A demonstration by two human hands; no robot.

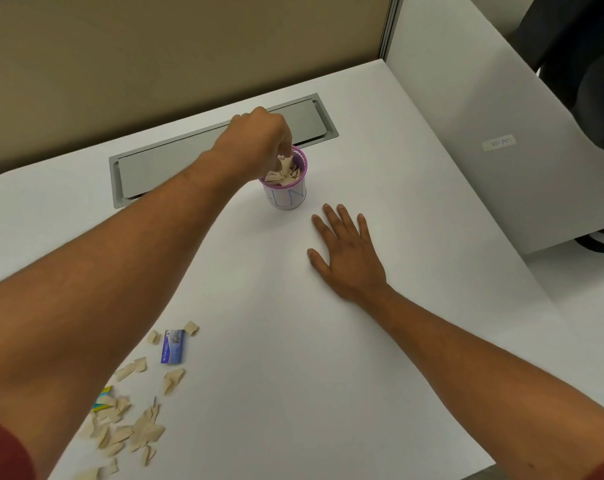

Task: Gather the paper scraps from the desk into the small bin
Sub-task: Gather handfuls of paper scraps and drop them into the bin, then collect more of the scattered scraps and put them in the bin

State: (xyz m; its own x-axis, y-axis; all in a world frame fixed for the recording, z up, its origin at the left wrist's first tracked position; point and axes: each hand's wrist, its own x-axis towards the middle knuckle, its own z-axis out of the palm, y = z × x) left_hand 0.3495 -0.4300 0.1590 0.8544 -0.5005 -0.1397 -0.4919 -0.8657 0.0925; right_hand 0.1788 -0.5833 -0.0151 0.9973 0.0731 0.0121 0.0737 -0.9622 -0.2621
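Many paper scraps (127, 431) litter white desk (293, 358) beside tan partition (155, 46).

The small bin (286, 188) stands on the desk (362, 358) toward its far side, just in front of the cable tray cover (221, 150) set into the desktop. Paper scraps (283, 173) lie inside the bin, and the left hand (259, 140) hangs over its rim, fingers down among them. To the bin's right and nearer, the right hand (345, 258) lies flat on the desk. More loose scraps (131, 431) lie at the near left edge, with a small card (173, 346) just behind them. A partition panel (484, 133) stands along the right side.
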